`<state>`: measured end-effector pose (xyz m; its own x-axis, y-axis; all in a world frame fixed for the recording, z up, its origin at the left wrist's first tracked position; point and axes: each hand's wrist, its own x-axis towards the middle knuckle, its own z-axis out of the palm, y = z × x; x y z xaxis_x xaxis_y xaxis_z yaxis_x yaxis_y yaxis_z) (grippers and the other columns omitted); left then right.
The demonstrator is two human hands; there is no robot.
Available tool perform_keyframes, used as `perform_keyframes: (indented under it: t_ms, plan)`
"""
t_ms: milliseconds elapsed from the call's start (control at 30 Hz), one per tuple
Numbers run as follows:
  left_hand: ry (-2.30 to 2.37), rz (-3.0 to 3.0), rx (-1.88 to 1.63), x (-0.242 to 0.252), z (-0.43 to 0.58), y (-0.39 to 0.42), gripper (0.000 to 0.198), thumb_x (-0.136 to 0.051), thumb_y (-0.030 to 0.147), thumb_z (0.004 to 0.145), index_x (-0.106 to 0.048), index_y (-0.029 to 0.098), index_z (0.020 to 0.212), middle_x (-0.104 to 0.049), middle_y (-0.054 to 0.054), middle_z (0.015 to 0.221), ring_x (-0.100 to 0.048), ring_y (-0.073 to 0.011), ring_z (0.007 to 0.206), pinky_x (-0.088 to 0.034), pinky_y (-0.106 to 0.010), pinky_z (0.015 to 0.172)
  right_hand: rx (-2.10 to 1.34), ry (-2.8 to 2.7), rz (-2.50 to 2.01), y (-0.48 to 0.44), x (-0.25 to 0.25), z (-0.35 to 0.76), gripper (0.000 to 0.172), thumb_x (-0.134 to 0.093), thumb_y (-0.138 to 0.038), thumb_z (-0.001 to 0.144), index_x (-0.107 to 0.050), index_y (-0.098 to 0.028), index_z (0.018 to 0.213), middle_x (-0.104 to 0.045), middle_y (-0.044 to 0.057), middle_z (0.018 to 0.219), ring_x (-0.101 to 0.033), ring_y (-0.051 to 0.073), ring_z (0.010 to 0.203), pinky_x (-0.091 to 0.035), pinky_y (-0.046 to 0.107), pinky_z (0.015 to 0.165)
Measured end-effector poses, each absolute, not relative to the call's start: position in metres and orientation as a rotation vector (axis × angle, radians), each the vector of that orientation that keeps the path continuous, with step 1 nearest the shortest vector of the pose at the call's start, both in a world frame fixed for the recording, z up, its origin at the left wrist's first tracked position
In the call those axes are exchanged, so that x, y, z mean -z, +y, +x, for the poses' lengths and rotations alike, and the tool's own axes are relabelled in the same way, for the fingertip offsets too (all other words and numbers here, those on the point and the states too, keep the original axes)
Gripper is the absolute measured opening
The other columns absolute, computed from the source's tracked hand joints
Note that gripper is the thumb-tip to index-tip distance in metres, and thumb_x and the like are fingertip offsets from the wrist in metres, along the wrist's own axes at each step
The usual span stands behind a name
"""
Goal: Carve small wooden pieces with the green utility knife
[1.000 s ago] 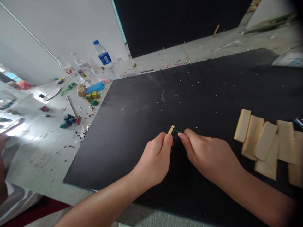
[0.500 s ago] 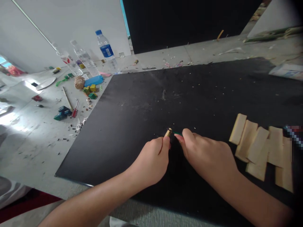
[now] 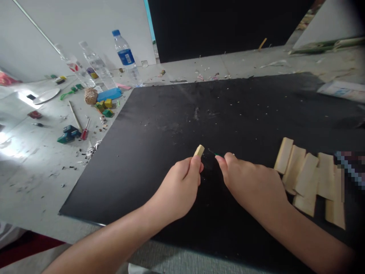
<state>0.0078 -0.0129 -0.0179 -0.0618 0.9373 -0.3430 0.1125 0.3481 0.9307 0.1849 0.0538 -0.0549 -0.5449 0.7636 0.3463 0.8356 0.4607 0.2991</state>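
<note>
My left hand [image 3: 182, 184] is closed around a pale wooden piece [image 3: 200, 150], whose end sticks up past the thumb and fingers. To its right, my right hand [image 3: 251, 180] grips a small knife [image 3: 212, 152]; its thin blade and a bit of green handle show, the rest being hidden in the fingers. A narrow gap separates the blade from the wood. Both hands are over a black board [image 3: 159, 125]. Several flat wooden strips [image 3: 306, 175] lie partly overlapping on the board, right of my right hand.
A blue-labelled bottle [image 3: 125, 55] and two other clear bottles stand at the back left. Near them are blue tape-like material [image 3: 110, 94], yellow and green blocks [image 3: 107, 113], and a red screwdriver [image 3: 84, 134]. A white packet [image 3: 342, 90] rests at the right.
The knife blade has come away from the wood's tip, where it was touching or crossing it. More of the wood's end now shows. The whole view has shifted slightly.
</note>
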Motion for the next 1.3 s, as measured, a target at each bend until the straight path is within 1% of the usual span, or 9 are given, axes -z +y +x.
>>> perform_keyframes:
  t_ms: [200,300,600,733,800,867,967,1133,1300]
  plan:
    - [1.527,1.128,-0.935,0.024,0.007,-0.006,0.049,-0.034,0.062,0.105,-0.05,0.022,0.082,-0.044,0.005,0.066,-0.038,-0.0087,0.057,-0.032,-0.024,0.05,0.36,-2.517,-1.488,0.056,0.05,0.188,0.041,-0.032,-0.047,0.108,-0.044,-0.023,0.076,-0.052,-0.001,0.049,-0.049,0.019,0.037,-0.011,0.027,0.046]
    - [1.585,1.213,-0.915,0.02,0.008,-0.008,0.049,-0.033,0.06,0.106,-0.047,0.021,0.079,-0.048,0.005,0.068,-0.044,-0.0094,0.061,-0.035,-0.027,0.055,0.141,-2.448,-1.473,0.056,0.046,0.188,0.041,-0.03,-0.047,0.108,-0.045,-0.023,0.078,-0.05,-0.003,0.049,-0.047,0.017,0.039,-0.016,0.026,0.046]
    - [1.517,1.168,-0.9,0.021,0.01,-0.011,0.048,-0.04,0.062,0.104,-0.04,0.022,0.078,-0.045,0.005,0.068,-0.039,-0.0091,0.059,-0.03,-0.026,0.052,-0.151,-2.383,-1.199,0.051,0.033,0.186,0.037,-0.03,-0.042,0.108,-0.048,-0.022,0.082,-0.057,-0.001,0.063,-0.057,0.015,0.051,-0.03,0.027,0.048]
    - [1.484,1.119,-0.947,0.022,0.01,-0.009,0.048,-0.042,0.062,0.103,-0.04,0.021,0.079,-0.044,0.005,0.068,-0.038,-0.0087,0.059,-0.029,-0.025,0.051,-0.474,-2.336,-1.157,0.055,0.03,0.189,0.029,-0.038,-0.042,0.108,-0.057,-0.021,0.11,-0.068,0.001,0.083,-0.066,0.015,0.069,-0.045,0.027,0.06]
    - [1.489,1.112,-0.971,0.023,0.01,-0.008,0.047,-0.042,0.062,0.103,-0.04,0.021,0.079,-0.044,0.005,0.067,-0.038,-0.0087,0.06,-0.029,-0.024,0.051,-0.575,-2.286,-1.16,0.057,0.029,0.192,0.031,-0.039,-0.043,0.108,-0.06,-0.023,0.118,-0.069,0.002,0.089,-0.068,0.016,0.076,-0.048,0.027,0.067]
    - [1.512,1.118,-0.983,0.024,0.009,-0.008,0.048,-0.042,0.062,0.103,-0.04,0.021,0.078,-0.044,0.006,0.068,-0.038,-0.0086,0.06,-0.03,-0.024,0.051,-0.667,-2.252,-1.165,0.059,0.028,0.196,0.035,-0.038,-0.047,0.108,-0.063,-0.025,0.117,-0.066,0.0,0.079,-0.065,0.014,0.066,-0.048,0.027,0.064]
    - [1.558,1.148,-0.969,0.023,0.008,-0.007,0.048,-0.042,0.062,0.103,-0.04,0.021,0.078,-0.044,0.006,0.067,-0.039,-0.0084,0.058,-0.03,-0.024,0.051,-0.755,-2.211,-1.214,0.06,0.028,0.203,0.039,-0.038,-0.052,0.106,-0.064,-0.026,0.12,-0.054,-0.005,0.062,-0.051,0.013,0.048,-0.043,0.028,0.054]
    - [1.609,1.234,-0.952,0.019,0.007,-0.006,0.047,-0.04,0.059,0.104,-0.041,0.021,0.076,-0.045,0.006,0.066,-0.04,-0.0092,0.059,-0.032,-0.026,0.052,-0.846,-2.182,-1.217,0.062,0.029,0.205,0.04,-0.037,-0.052,0.106,-0.064,-0.024,0.097,-0.064,0.001,0.077,-0.063,0.019,0.075,-0.048,0.031,0.067]
    - [1.578,1.213,-0.979,0.018,0.007,-0.008,0.046,-0.039,0.058,0.105,-0.039,0.022,0.077,-0.044,0.006,0.066,-0.04,-0.0096,0.059,-0.033,-0.026,0.053,-0.959,-2.212,-1.192,0.062,0.028,0.198,0.044,-0.041,-0.055,0.105,-0.045,-0.024,0.074,-0.047,-0.004,0.06,-0.046,0.012,0.053,-0.037,0.027,0.05]
